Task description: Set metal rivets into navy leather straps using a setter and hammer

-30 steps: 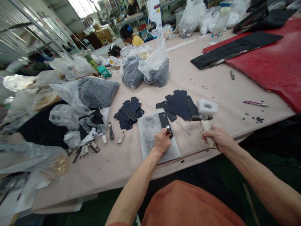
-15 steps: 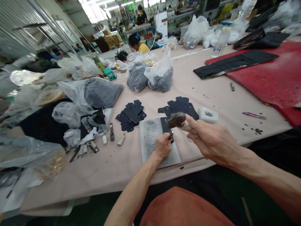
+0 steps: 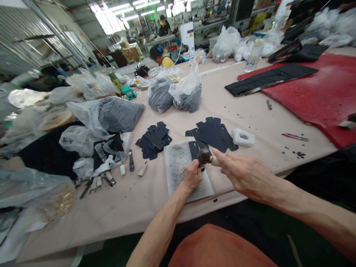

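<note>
My right hand [image 3: 244, 172] is closed round the light handle of a hammer [image 3: 205, 156], whose dark head is down at the top of my left fist. My left hand [image 3: 193, 174] is closed on a small metal punch, now hidden behind the hammer head and my fingers. Beneath it a dark blue leather piece [image 3: 193, 149] lies on a white, worn punching board [image 3: 175, 185]. Beyond the board is a fanned stack of flat dark blue pieces [image 3: 213, 133]. Left of the board sits a looser pile of similar pieces [image 3: 154, 138].
A white block [image 3: 243, 137] stands right of the stack. Several small tools, among them a dark-handled one [image 3: 131, 160], lie at left. Filled plastic bags [image 3: 187, 97] stand farther back. A red sheet [image 3: 303, 89] covers the right side. Another person [image 3: 162, 57] sits across the table.
The hammer in my right hand has come down and left onto the punch held in my left hand, which stays on the leather piece. The view has tilted slightly.
</note>
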Demonstrator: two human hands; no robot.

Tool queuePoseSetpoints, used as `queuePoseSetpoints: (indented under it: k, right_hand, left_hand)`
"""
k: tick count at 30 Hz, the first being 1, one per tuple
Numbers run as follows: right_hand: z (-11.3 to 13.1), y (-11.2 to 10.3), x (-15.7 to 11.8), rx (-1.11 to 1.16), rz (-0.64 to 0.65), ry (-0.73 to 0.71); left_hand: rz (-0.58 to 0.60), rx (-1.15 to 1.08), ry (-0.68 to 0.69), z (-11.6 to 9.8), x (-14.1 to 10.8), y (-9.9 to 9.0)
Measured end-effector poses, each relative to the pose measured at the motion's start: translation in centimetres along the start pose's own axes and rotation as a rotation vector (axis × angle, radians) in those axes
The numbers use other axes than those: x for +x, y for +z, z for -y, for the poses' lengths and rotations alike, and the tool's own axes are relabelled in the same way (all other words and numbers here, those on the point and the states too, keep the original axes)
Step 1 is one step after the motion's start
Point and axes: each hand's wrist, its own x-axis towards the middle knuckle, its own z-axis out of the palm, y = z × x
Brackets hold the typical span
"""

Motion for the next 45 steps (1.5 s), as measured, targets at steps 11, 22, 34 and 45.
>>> queuePoseSetpoints:
  k: [11,22,34,45]
  right_hand:
    - [-10.0,7.1,-7.0,0.776,0.156,1.125]
    - [-7.5,13.2,-2.9,0.233,-0.024,0.544]
    - [-2.6,18.2,1.0,0.517,0.149,0.731]
    - [-2.5,18.5,4.4,0.327,0.292,0.87]
  left_hand:
    - [0.011,-0.099,-0.103,0.3,-0.2,0.0]
    - [-0.084,-0.284,-0.215,0.1,0.4,-0.6]
    - [-0.219,-0.546,-0.521,0.1,0.6,-0.7]
    - [-0.402,-0.53,-0.556,0.1,0.5,-1.1]
